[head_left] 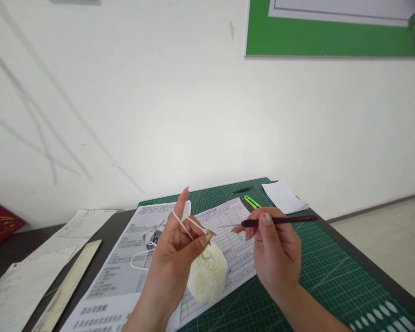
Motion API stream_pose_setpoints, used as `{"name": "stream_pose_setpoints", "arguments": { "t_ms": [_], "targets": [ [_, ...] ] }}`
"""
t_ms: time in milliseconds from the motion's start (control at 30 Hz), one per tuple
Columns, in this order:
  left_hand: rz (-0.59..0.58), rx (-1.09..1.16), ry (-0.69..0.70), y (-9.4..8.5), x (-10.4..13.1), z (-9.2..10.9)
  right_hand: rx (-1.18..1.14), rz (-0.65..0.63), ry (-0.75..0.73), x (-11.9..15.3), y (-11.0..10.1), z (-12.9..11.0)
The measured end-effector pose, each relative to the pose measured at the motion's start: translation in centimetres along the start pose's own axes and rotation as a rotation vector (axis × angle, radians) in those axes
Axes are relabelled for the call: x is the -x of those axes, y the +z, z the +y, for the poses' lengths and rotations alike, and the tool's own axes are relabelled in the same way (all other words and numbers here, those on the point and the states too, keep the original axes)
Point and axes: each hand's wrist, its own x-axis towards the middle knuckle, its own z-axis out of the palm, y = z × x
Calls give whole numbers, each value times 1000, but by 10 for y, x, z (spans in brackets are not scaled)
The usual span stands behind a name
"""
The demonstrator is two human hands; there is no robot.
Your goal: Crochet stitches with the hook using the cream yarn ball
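My left hand (180,249) pinches white yarn (183,221) between thumb and a finger, with a strand looped round the raised index finger. A crochet hook (280,220) with a dark handle is held in my right hand (276,249), its thin metal tip pointing left toward the pinched yarn, a small gap apart from it. Below and between the hands sits a cream ball of yarn (209,276) on a printed form (238,235). A loose white strand curls out to the left of my left wrist, over a printed sheet (107,286).
A green cutting mat (332,276) covers much of the dark table (112,230). Toward the back lie a bright green clip-like tool (251,202), a dark pen-like tool (244,189) and white paper (284,196). At left are a ruler (69,286) and handwritten sheets (31,281). A white wall (193,115) stands behind.
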Motion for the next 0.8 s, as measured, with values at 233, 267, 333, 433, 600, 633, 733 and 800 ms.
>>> {"name": "stream_pose_setpoints", "arguments": {
  "t_ms": [233,267,333,433,600,633,733,800],
  "targets": [
    [-46,91,-41,0,1,3,-153,-44,169,-2,1,0],
    [-53,89,-40,0,2,3,-141,-51,166,-1,1,-1],
    [-70,79,-41,1,3,3,-123,-64,161,1,1,-1],
    [-88,61,-31,2,4,2,-124,-67,149,2,1,-3],
    [-75,49,-14,3,4,1,-98,-59,118,2,2,-3],
    [-75,50,-7,3,4,1,-89,-59,117,2,2,-3],
    [-79,52,4,4,4,2,-83,-63,103,2,1,-3],
    [-66,52,-1,4,3,1,-85,-72,84,3,0,-3]
  ]
}}
